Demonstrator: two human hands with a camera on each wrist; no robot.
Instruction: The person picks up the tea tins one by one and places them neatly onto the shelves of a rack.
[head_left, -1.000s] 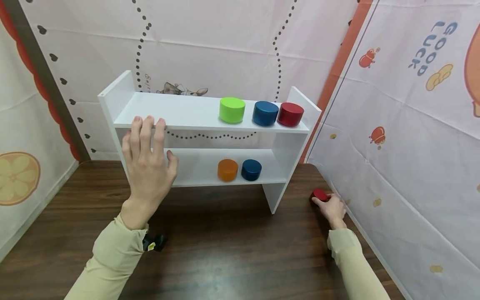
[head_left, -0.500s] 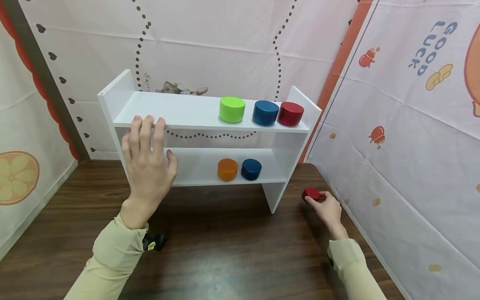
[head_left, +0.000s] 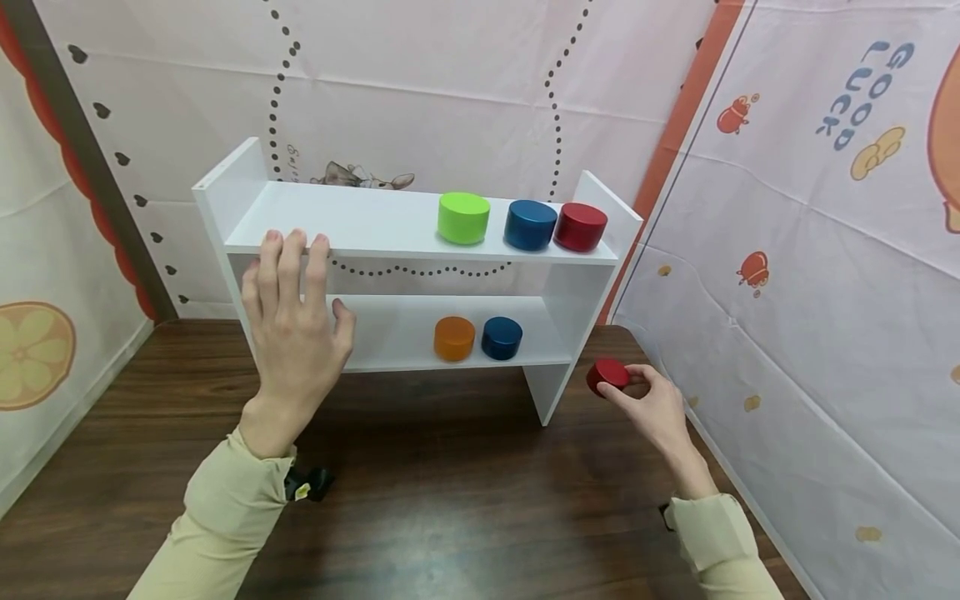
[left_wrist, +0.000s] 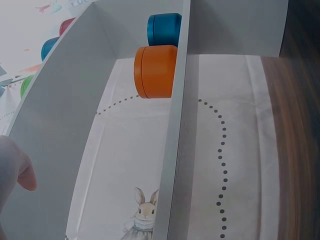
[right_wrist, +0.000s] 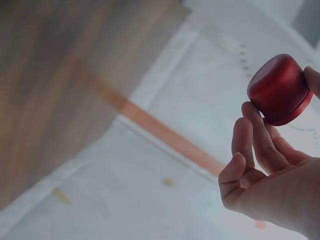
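My right hand [head_left: 658, 410] pinches a small round red tin [head_left: 608, 377] between thumb and fingers, just right of the shelf's right leg. The right wrist view shows the red tin [right_wrist: 280, 90] tilted, thumb on one side and fingertips on the other. My left hand [head_left: 294, 337] has its fingers straight, their tips at the front edge of the white two-tier shelf's top board [head_left: 352, 218]. On that board stand a green tin [head_left: 463, 218], a blue tin [head_left: 530, 225] and another red tin [head_left: 581, 227]. The lower board carries an orange tin [head_left: 454, 339] and a dark blue tin [head_left: 502, 338].
The shelf's right side panel [head_left: 551, 392] stands on the dark wooden table [head_left: 450, 483]. A printed cloth [head_left: 810, 333] hangs close along the right side. Another cloth [head_left: 420, 92] hangs behind the shelf. Something black [head_left: 309, 485] shows at the left cuff.
My right hand has moved left and slightly up from near the right cloth, carrying the red tin towards the shelf. The left hand has stayed at the shelf edge.
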